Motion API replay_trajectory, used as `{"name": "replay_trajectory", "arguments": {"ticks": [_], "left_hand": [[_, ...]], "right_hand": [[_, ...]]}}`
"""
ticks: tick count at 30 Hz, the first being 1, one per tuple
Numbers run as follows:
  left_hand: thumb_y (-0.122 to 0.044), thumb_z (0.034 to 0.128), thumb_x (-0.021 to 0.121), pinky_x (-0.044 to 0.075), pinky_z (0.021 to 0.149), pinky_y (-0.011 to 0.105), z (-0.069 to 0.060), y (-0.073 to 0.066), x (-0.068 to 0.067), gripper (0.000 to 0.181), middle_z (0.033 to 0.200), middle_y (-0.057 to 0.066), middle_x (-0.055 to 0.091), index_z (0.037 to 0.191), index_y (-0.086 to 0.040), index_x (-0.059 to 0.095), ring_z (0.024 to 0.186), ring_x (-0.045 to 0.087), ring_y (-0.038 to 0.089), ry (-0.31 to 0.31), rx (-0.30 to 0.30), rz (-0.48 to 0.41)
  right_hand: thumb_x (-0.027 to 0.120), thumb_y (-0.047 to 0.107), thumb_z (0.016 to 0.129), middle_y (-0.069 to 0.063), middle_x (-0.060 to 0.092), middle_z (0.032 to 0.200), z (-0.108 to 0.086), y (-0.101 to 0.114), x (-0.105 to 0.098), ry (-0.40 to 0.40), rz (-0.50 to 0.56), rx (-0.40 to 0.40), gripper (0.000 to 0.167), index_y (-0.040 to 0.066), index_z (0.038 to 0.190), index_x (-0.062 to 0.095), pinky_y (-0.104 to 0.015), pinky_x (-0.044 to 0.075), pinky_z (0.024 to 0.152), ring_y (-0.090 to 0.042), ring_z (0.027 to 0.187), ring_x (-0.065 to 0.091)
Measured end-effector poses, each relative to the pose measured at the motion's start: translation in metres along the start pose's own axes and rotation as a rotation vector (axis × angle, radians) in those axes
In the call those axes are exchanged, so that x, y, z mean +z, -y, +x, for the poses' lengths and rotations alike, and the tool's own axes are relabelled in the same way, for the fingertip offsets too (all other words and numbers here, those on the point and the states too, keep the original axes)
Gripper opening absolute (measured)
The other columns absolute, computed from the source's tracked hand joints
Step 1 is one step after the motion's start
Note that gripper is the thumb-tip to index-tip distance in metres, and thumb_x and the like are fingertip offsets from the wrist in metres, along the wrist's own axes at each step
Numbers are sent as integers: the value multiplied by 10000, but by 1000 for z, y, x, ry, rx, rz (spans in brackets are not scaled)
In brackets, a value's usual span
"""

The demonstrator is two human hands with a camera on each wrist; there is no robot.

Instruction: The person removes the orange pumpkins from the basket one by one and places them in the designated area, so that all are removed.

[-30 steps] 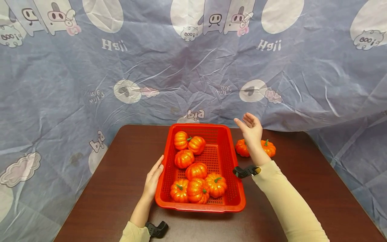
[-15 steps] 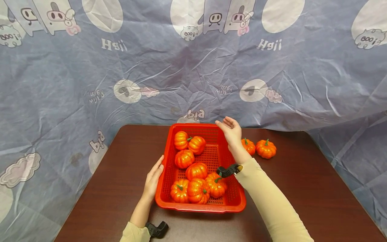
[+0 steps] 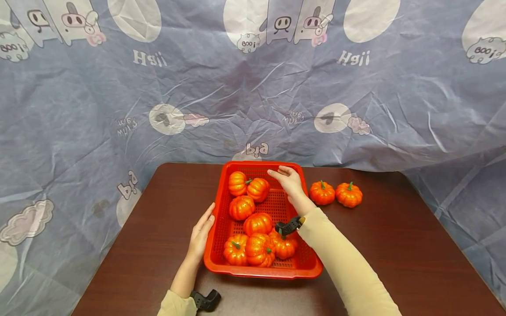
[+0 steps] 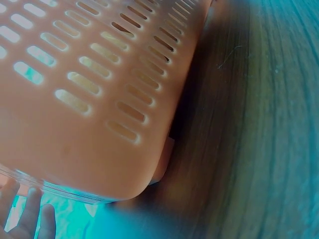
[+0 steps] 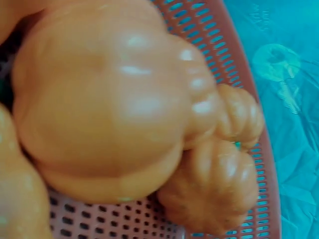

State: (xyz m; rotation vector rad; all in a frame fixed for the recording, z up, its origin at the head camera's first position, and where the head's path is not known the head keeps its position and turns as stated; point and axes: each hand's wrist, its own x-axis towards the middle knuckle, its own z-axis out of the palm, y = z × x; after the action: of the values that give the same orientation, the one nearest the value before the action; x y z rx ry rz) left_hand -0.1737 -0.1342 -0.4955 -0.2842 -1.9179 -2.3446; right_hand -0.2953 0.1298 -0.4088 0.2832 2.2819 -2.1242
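Observation:
A red perforated basket [image 3: 264, 273] on the table holds several orange pumpkins, three toward its far left and the others in its near half. My left hand [image 3: 200, 232] rests against the basket's left side with its fingers straight; in the left wrist view its fingertips [image 4: 33, 209] show beside the basket wall [image 4: 65, 149]. Over the far right part of the basket is my right hand [image 3: 290, 182], fingers relaxed and holding nothing. The right wrist view shows a pumpkin [image 5: 99, 104] close up but not that hand's fingers.
Two orange pumpkins, one [image 3: 322, 193] nearer the basket and one [image 3: 349, 195] farther right, sit on the brown table [image 3: 395, 245] to the right of the basket. A blue-grey printed cloth [image 3: 221, 96] hangs behind the table.
My right hand has moved left and slightly nearer, from above the two pumpkins on the table to over the basket, uncovering them. The left hand and the basket have stayed put.

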Motion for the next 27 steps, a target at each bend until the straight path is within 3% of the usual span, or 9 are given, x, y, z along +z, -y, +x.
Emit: {"name": "replay_trajectory", "arguments": {"ticks": [4,12,27], "left_hand": [[-181,1009,426,350,1002,184,0,-1,0,447,1473,84,348,1438,-65,380,1268,401,93,-5,8,-2],[-162,1011,418,356,1006,203,-1,1,0,442,1472,91,349,1438,-57,375,1265,409,109,7,20,-19],[-170,1012,414,357,1010,213,-2,1,1,451,1475,105,338,1444,-49,360,1275,400,137,15,31,-36]], "right_hand": [[735,293,814,-137,455,1376,3,-5,6,9,-63,-3,670,36,1361,445,-392,349,1039,-282,1248,428],[748,270,808,-157,445,1366,5,-17,18,20,-83,-6,678,26,1357,434,-431,422,973,-296,1219,453],[758,248,788,-190,471,1327,9,-28,26,36,-225,-66,629,22,1311,494,-425,410,970,-333,1206,450]]}}
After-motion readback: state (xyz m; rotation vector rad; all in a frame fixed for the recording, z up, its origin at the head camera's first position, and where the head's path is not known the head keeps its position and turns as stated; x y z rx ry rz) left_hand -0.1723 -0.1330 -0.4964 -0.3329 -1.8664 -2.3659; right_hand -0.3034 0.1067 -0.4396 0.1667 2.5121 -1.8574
